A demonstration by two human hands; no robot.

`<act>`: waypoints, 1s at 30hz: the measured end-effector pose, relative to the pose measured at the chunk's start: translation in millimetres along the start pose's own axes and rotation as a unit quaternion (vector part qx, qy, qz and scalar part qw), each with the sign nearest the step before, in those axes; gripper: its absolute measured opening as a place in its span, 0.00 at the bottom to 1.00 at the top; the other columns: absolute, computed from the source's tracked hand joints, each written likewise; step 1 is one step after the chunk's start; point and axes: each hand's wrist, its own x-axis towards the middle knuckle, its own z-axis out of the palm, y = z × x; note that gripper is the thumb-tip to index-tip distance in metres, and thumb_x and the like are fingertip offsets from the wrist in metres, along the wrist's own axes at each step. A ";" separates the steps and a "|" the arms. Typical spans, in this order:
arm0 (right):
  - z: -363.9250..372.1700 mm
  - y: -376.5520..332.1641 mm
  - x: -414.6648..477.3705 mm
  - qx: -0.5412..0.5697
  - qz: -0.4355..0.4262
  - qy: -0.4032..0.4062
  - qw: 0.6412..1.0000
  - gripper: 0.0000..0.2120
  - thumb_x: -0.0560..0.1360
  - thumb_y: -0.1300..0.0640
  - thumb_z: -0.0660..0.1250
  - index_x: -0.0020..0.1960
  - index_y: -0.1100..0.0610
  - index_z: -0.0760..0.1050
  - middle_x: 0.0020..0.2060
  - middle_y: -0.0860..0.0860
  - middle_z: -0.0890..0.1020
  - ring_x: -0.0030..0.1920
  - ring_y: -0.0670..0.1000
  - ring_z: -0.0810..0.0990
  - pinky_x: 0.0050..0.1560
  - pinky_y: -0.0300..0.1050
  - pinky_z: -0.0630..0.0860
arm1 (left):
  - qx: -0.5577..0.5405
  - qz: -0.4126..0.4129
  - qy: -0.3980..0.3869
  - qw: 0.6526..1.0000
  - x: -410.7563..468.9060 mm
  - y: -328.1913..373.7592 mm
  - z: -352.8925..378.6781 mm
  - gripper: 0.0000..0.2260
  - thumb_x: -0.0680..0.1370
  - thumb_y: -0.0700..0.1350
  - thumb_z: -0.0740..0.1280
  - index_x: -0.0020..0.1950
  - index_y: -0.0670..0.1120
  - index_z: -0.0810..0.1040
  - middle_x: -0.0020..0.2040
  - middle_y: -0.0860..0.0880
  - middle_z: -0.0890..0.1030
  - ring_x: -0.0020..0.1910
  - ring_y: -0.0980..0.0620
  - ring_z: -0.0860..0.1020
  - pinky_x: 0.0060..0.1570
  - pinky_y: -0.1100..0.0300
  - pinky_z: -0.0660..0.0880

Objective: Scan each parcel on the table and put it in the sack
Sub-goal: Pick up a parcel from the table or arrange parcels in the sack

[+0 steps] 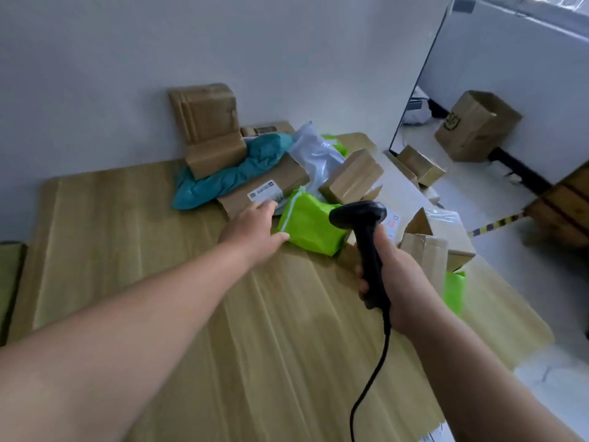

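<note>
scanner cable cut off below

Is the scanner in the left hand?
No, the black scanner is gripped in the right hand, while the left hand reaches toward the green parcel.

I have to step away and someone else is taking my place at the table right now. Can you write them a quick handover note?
Left hand: open, reaching onto the near edge of the green parcel, not yet gripping.
Right hand: shut on the scanner, its head over the pile.
Parcels: teal bag, labelled flat box, clear bag and several brown boxes piled at the table's far right.
Sack: not in view, so what is already done cannot be judged.
Left: scan and sack the whole pile.
</note>
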 end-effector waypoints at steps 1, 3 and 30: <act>-6.3 -1.1 8.6 0.010 -0.004 0.000 1.000 0.28 0.78 0.32 0.56 0.36 0.54 0.76 0.26 0.54 0.75 0.22 0.51 0.70 0.23 0.41 0.66 | -0.008 -0.011 -0.006 1.000 15.4 7.4 8.5 0.30 0.75 0.56 0.68 0.73 0.47 0.64 0.69 0.43 0.69 0.66 0.42 0.70 0.62 0.52 0.69; -16.8 -0.9 25.0 0.034 -0.002 -0.001 0.999 0.28 0.78 0.32 0.55 0.42 0.55 0.77 0.26 0.52 0.76 0.22 0.49 0.70 0.22 0.41 0.65 | -0.034 -0.056 -0.019 0.998 44.1 16.2 26.4 0.32 0.75 0.57 0.68 0.73 0.46 0.63 0.70 0.43 0.69 0.67 0.42 0.69 0.64 0.51 0.69; 3.0 1.7 56.4 0.092 0.059 -0.061 0.992 0.23 0.78 0.33 0.57 0.47 0.53 0.75 0.28 0.51 0.77 0.22 0.50 0.70 0.25 0.40 0.64 | -0.045 -0.085 0.143 0.985 20.8 -40.8 25.9 0.13 0.68 0.41 0.70 0.33 0.47 0.65 0.30 0.49 0.72 0.33 0.43 0.70 0.30 0.56 0.59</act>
